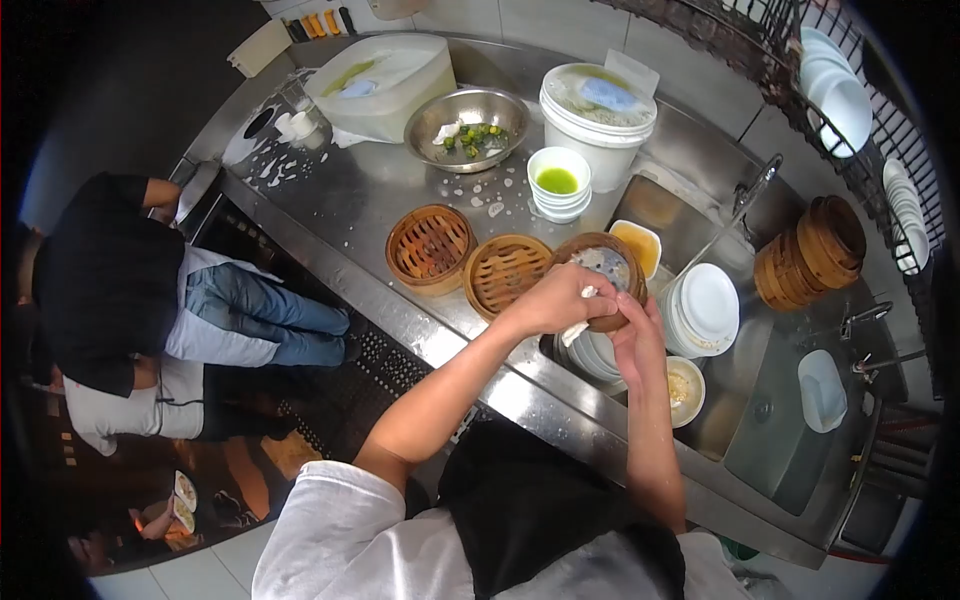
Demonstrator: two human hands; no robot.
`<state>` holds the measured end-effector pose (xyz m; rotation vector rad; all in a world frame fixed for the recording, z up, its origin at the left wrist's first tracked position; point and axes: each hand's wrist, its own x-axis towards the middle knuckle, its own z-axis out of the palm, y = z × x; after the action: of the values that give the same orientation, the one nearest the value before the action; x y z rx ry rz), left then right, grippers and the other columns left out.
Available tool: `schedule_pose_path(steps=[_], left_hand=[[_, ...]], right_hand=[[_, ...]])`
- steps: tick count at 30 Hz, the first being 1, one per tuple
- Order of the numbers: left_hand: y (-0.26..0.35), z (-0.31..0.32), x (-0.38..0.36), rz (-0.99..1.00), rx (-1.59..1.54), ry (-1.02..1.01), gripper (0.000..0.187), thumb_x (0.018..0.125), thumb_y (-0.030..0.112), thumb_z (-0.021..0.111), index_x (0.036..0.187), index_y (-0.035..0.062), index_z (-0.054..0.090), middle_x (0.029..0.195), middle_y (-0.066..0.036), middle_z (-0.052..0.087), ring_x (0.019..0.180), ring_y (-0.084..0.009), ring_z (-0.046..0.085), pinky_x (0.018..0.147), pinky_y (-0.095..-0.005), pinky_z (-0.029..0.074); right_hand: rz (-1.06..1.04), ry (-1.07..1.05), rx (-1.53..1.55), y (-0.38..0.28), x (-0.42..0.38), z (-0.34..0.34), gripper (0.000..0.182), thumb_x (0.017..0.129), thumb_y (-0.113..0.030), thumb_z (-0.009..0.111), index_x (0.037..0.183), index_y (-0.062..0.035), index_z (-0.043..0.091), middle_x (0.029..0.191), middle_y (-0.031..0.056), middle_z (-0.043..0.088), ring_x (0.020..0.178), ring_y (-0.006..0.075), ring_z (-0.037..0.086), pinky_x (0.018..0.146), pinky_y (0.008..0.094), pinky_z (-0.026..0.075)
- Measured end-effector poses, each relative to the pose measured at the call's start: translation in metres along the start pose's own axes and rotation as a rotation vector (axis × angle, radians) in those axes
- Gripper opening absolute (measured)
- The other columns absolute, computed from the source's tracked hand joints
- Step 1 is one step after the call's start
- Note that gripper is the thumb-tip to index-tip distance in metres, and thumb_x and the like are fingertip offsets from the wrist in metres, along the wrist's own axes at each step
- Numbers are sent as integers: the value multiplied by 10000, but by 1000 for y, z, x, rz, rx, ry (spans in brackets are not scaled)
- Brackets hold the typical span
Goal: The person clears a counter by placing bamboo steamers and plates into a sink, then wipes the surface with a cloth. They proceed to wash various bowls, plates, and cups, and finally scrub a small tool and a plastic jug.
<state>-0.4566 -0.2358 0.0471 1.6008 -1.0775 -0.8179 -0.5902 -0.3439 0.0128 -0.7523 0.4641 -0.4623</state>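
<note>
My right hand (pixel 638 335) grips the near rim of a round bamboo steamer basket (pixel 634 272), tilted over the sink edge. Inside the basket is a pale, wet-looking layer, perhaps a liner. My left hand (pixel 560 302) is closed on a crumpled white piece (pixel 574 334), paper or cloth, whose ends poke out by the fingers. Its fingertips meet the basket's near rim. To the left, a slatted bamboo steamer (pixel 505 272) sits close by, touching or nearly touching a second slatted steamer (pixel 430 245) on the steel counter.
Stacked white plates (pixel 708 305) and a food-soiled bowl (pixel 684 392) stand at the sink. Behind are stacked cups with green liquid (pixel 558 178), a white bucket (pixel 597 135), a metal bowl (pixel 468 128) and a plastic tub (pixel 390 95). More steamers (pixel 812 255) are right; a person (pixel 130 270) stands left.
</note>
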Motion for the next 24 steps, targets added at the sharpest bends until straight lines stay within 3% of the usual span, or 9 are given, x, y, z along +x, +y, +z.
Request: schedule_pose_path(steps=[5, 8, 11, 12, 16, 18, 21, 23, 24], left_hand=[[-4, -47, 7, -78, -497, 61, 97, 883, 114, 632, 909, 31, 675, 788, -13, 632, 667, -90, 565, 610, -232, 468], [-8, -105, 30, 104, -454, 458, 72, 860, 44, 599, 920, 42, 639, 782, -15, 622, 627, -100, 577, 562, -243, 474], [-20, -188, 81, 381, 87, 1034, 114, 879, 122, 573, 871, 22, 629, 766, -38, 619, 691, -119, 595, 631, -259, 469], [-37, -215, 104, 328, 187, 1047, 248, 850, 196, 612, 1008, 6, 633, 993, -147, 666, 904, -286, 620, 854, -366, 469], [-133, -278, 155, 135, 680, 792, 637, 783, 294, 676, 1287, -40, 475, 1270, -304, 510, 1247, -422, 438, 1046, -478, 342], [-128, -287, 118, 142, 651, 888, 580, 784, 257, 650, 1253, -51, 501, 1255, -306, 511, 1224, -437, 438, 1032, -475, 355], [-151, -277, 56, -250, 670, 1122, 461, 800, 201, 607, 1198, -21, 536, 1164, -244, 555, 1112, -403, 491, 973, -465, 384], [-169, -257, 10, -315, 657, 1138, 388, 800, 184, 602, 1143, 7, 566, 1102, -220, 570, 1052, -386, 508, 937, -457, 396], [-173, -252, -12, -326, 677, 1098, 352, 801, 179, 601, 1115, 20, 579, 1087, -215, 569, 1035, -383, 510, 926, -454, 397]], right_hand=[[-44, 126, 43, 2, 0, 13, 468, 870, -78, 620, 1280, -3, 409, 1169, 121, 579, 1065, 246, 596, 927, 441, 493], [-73, 218, 41, -2, -1, 17, 419, 868, -82, 623, 1247, -28, 454, 1177, 103, 579, 1057, 236, 596, 922, 409, 491], [-240, 278, -3, -15, 11, 39, 426, 849, -77, 654, 1228, -27, 464, 1167, 106, 576, 1036, 217, 592, 917, 374, 477], [-317, 295, -24, -20, 18, 49, 436, 840, -75, 671, 1221, -24, 465, 1161, 107, 575, 1027, 208, 590, 915, 360, 471], [-831, 408, -620, -54, 81, 89, 526, 776, -97, 763, 1197, 0, 462, 1128, 119, 566, 1035, 182, 555, 916, 333, 444], [-1087, 521, -918, -67, 117, 105, 560, 754, -127, 786, 1187, 14, 460, 1109, 138, 568, 1045, 208, 550, 919, 341, 436], [-1561, 657, -1378, -70, 200, 91, 603, 714, -150, 786, 1184, 34, 456, 1082, 209, 577, 1003, 329, 580, 892, 401, 449], [-1250, 433, -1713, -87, 250, 85, 599, 682, -156, 789, 1152, 33, 472, 1061, 253, 573, 982, 404, 569, 853, 438, 458], [-1237, 503, -1675, -95, 264, 87, 577, 681, -164, 794, 1126, 31, 483, 1040, 255, 580, 958, 411, 572, 831, 443, 463]])
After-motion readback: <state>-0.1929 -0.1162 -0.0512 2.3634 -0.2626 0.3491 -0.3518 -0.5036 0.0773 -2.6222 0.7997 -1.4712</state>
